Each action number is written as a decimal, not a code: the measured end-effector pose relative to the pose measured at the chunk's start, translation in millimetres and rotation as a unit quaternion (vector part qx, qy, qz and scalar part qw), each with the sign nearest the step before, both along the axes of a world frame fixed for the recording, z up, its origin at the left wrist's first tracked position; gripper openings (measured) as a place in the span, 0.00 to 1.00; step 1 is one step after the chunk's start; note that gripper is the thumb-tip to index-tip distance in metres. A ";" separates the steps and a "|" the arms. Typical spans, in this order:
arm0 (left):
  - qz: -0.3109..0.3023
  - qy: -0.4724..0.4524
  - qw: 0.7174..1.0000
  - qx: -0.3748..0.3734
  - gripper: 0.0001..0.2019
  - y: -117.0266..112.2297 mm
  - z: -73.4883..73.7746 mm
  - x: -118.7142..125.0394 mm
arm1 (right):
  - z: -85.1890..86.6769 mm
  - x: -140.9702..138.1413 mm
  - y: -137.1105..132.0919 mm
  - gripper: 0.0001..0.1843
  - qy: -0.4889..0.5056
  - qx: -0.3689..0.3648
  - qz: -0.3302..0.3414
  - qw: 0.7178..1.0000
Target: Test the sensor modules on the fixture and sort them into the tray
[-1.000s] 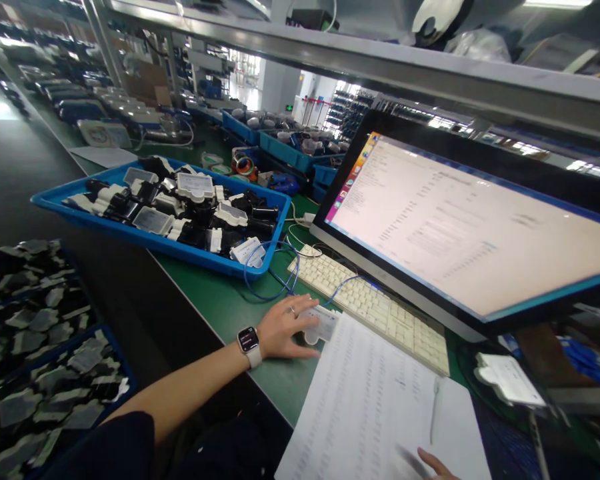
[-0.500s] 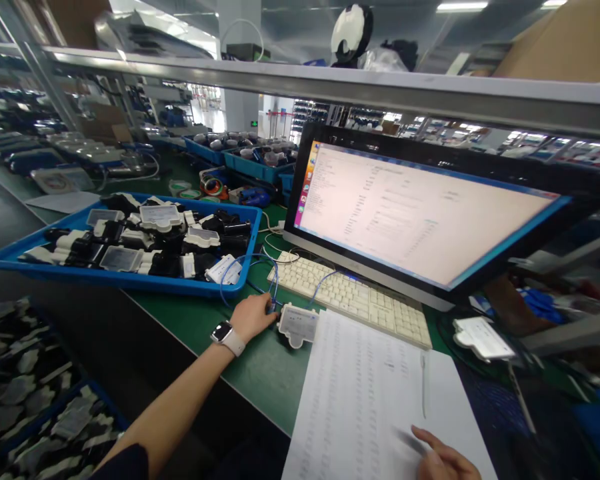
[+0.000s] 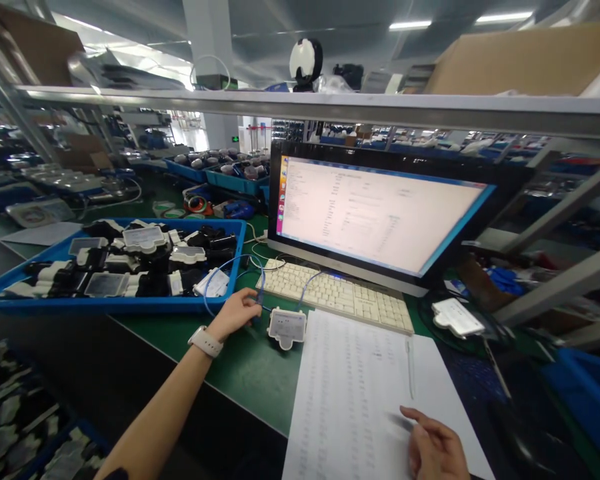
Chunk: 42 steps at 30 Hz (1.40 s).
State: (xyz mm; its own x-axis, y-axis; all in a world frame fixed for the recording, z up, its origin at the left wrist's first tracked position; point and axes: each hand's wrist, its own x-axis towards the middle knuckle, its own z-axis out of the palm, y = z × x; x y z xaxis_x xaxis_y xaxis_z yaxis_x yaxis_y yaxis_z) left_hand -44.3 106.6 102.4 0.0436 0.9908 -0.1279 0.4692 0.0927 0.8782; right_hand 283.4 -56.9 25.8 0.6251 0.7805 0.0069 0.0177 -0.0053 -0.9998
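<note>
My left hand [image 3: 236, 313], with a white-strapped watch at the wrist, is closed on the plug end of a blue cable [image 3: 261, 283]. The cable loops beside the blue tray. Just right of these fingers lies a meter-like module [image 3: 287, 328] with a clear cover and printed label, flat on the green bench. My right hand [image 3: 436, 443] is over the lower right of the printed sheets [image 3: 350, 393]. Its index finger stretches out and the other fingers curl loosely; I see nothing in it. A pen [image 3: 411, 370] lies on the paper above that hand.
A blue tray [image 3: 125, 305] of black-and-white modules stands at left. A keyboard [image 3: 335, 293] and a monitor [image 3: 375, 220] sit behind the papers. Another module [image 3: 457, 317] lies at right. A shelf [image 3: 300, 103] runs overhead; more modules fill crates at lower left.
The view has turned to the right and tipped up. My left hand with the cable plug has drawn slightly away from the module. My right hand remains over the paper.
</note>
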 end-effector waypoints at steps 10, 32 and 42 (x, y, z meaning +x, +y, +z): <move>-0.037 -0.158 0.983 0.086 0.20 -24.6 19.9 12.6 | -1.0 -3.1 1.7 0.22 0.000 0.050 0.000 0.999; -0.020 -0.085 0.950 0.300 0.21 -10.9 -40.2 38.3 | 3.6 -7.6 5.7 0.19 0.028 0.104 0.010 0.994; -0.023 -0.084 0.941 0.328 0.21 -13.6 -53.6 37.5 | 5.1 -8.6 3.2 0.17 0.016 0.110 -0.006 0.994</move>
State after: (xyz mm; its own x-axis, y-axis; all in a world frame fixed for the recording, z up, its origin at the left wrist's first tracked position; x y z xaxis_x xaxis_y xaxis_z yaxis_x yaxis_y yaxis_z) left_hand -6.8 93.1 48.8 0.0528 0.8507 0.5231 0.3082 -0.5121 0.8017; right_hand 274.7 -53.7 30.9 0.6368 0.7551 0.1560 -0.0131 0.2129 -0.9770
